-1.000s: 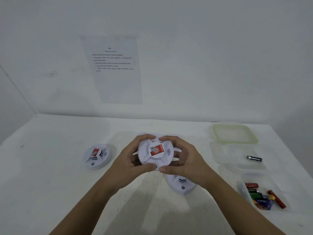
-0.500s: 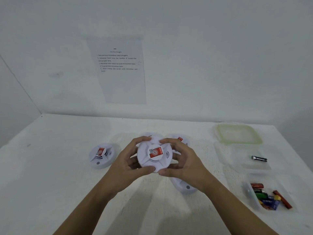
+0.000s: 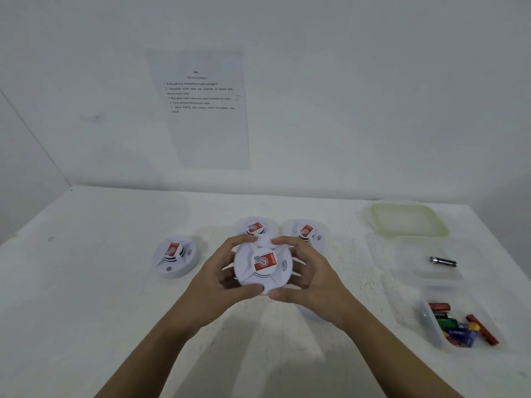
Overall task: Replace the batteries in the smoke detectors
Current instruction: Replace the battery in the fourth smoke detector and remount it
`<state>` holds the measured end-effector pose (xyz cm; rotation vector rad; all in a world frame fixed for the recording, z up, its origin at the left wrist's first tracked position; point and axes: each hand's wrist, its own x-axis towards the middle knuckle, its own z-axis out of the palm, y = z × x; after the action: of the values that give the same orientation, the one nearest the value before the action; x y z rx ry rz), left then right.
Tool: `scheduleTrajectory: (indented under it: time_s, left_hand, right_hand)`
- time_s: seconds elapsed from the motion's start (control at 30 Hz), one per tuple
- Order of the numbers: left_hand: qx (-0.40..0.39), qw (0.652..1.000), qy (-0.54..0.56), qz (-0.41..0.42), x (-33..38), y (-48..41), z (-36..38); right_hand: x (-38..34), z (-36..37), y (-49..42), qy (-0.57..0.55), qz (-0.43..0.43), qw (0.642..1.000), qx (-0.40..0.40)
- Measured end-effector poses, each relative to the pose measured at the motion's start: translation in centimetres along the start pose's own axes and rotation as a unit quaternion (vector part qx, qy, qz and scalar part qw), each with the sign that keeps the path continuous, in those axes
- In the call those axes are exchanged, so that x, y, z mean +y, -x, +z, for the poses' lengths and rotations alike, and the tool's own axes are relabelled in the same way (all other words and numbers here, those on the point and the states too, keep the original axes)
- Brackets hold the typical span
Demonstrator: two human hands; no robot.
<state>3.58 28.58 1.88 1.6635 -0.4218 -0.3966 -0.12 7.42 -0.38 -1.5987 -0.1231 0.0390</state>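
Detector (image 3: pixel 263 268) — red "S" label — gripped by left hand (image 3: pixel 221 278), right hand (image 3: pixel 310 278)

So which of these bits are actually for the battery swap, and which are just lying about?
For the job: held smoke detector, left hand, right hand, left detector, rear detector, rear-right detector, lone battery, tub of coloured batteries.
Lying about: green lid, printed sheet on the wall.

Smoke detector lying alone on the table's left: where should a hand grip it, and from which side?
Probably its round outer rim, from above, pinched across opposite edges. The lone smoke detector lies flat on the table, clear all round, its disc wider than the raised centre.
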Motion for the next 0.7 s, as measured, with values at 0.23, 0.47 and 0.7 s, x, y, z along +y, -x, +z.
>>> scheduleTrajectory:
  time_s: [0.23,0.47,0.7]
  left_hand:
    - [-0.004,1.000,-0.003,-0.004,-1.0,0.3,-0.2]
    - [0.005,1.000,-0.007,-0.008,-2.4,0.3,-0.4]
    - [0.007,1.000,-0.001,-0.011,-3.1,0.4,-0.8]
  right_hand:
    - [1.0,0.8,0.2,-0.004,0.004,1.000,0.005]
    - [2.4,1.7,0.2,-0.006,0.017,1.000,0.008]
    - [2.8,2.0,0.0,-0.001,0.022,1.000,0.013]
